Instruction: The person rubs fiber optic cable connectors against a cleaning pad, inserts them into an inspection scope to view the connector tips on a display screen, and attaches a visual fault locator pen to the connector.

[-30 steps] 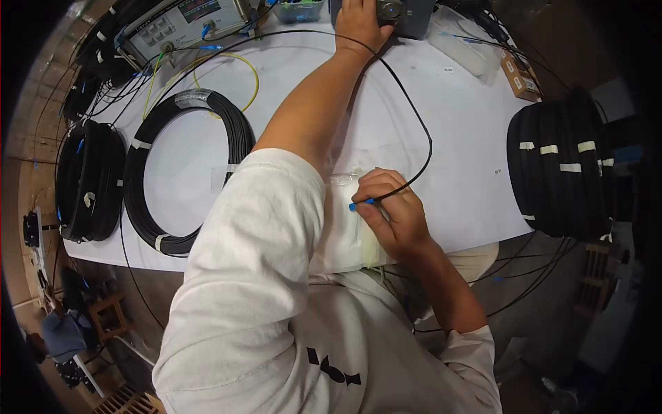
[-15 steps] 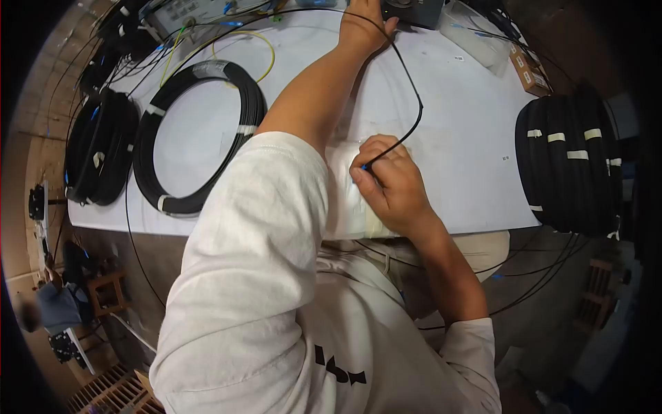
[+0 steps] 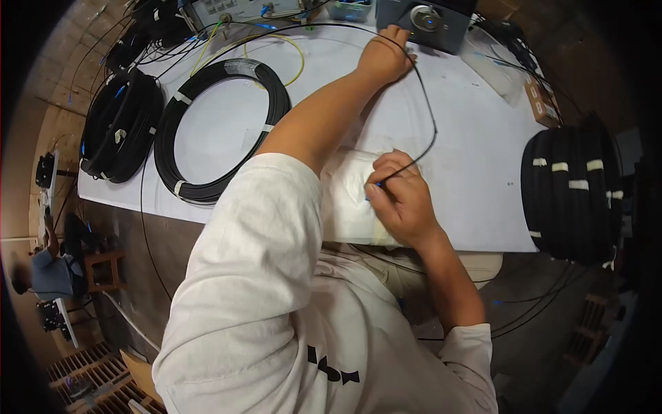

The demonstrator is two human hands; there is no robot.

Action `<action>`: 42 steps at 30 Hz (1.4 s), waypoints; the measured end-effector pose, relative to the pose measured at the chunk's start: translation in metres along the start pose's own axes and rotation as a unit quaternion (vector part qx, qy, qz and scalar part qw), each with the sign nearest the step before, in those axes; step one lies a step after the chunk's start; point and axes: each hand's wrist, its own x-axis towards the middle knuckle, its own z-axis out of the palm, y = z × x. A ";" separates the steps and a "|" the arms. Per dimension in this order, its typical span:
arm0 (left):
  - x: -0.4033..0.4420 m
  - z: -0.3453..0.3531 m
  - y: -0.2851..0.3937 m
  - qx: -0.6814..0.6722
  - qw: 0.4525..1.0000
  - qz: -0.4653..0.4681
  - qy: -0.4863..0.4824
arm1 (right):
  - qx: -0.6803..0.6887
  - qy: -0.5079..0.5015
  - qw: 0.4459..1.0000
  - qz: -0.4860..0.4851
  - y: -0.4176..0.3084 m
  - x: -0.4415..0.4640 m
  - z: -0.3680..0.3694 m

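A right hand (image 3: pixel 403 200) pinches a black cable (image 3: pixel 436 131) near center, its grip tight; the left (image 3: pixel 389 56), grip impossible to tell, is at a dark device (image 3: pixel 452 31) at 1 o'clock. The white table's (image 3: pixel 476 214) sticker (image 3: pixel 510 184) is unreadable; another person (image 3: pixel 54 272) appears toward 9 o'clock.

Head camera: worn by the person (image 3: pixel 241 255), close above the surface (image 3: pixel 476 200)
Facing: forward and down
Edges: curved, dark

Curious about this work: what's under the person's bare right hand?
Beneath the right hand, a soft-looking white pad shows to its left, on the white tabletop. A small blue connector shows partly in the grip; its remainder, and whatever the hand covers, can't be seen.
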 end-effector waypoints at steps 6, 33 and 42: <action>0.003 0.006 -0.009 0.025 0.997 0.019 -0.073 | -0.028 0.013 0.999 0.034 -0.003 0.007 0.001; 0.002 0.017 -0.012 -0.101 0.991 0.087 -0.009 | -0.030 0.035 0.997 0.069 0.005 0.015 0.005; 0.004 0.015 -0.009 -0.084 0.992 0.074 -0.061 | -0.022 0.068 0.993 0.095 0.004 0.021 0.007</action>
